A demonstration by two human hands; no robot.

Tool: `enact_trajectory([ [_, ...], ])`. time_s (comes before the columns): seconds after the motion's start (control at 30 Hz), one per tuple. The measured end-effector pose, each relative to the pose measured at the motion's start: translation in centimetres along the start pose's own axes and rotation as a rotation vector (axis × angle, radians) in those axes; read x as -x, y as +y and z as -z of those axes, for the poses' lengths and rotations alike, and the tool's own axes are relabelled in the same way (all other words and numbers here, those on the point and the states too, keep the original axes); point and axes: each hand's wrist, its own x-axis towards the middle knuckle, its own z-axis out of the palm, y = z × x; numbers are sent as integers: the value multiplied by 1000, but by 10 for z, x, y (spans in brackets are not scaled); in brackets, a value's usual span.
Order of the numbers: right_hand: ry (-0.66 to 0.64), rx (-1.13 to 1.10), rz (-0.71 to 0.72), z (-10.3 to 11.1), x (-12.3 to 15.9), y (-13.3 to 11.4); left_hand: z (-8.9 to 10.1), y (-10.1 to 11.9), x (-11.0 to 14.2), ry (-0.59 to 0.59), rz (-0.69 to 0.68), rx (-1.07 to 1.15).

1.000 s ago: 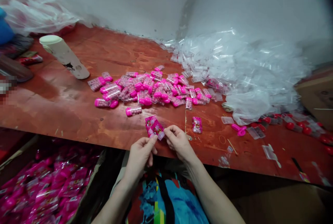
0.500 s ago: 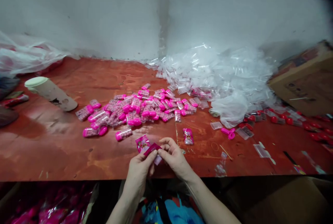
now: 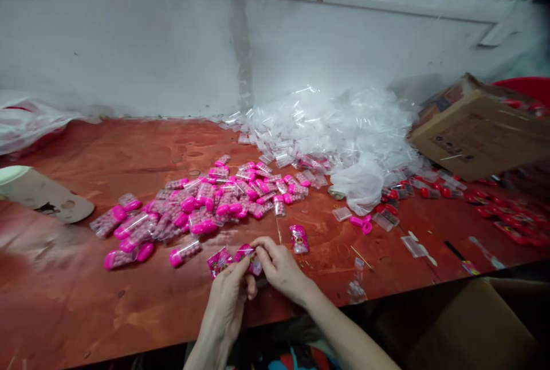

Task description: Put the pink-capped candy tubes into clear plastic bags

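Between my two hands is a small pink printed sachet. My left hand pinches it from the left with thumb and fingers. My right hand is closed on its right end, and a shiny, paler part shows under the fingertips. Just left of it a second pink sachet lies flat on the table. To the right of my right hand lies another pink sachet. Beyond the hands spreads a heap of clear tubes with pink caps, filled with pink beads; one tube lies apart, nearer me.
Clear plastic pieces are piled against the wall. A tilted cardboard box and red-capped tubes are on the right. A pale tumbler lies at left. A pink plastic piece and a thin stick lie right of my hands.
The view has swung right and tilted up, so the table appears shifted left and lower. The held sachet has been turned, and its printed face shows more. Both hands still hold it.
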Motion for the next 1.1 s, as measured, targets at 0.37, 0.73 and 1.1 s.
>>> enact_trajectory([
  [0.37, 111, 516, -274, 29, -80, 30, 10, 11, 2, 96, -22, 204],
  [0.73, -2, -639, -281, 23, 7, -19, 16, 28, 14, 110, 44, 573],
  [1.1, 81, -707, -228, -12, 45, -35, 12, 24, 19, 139, 87, 645],
])
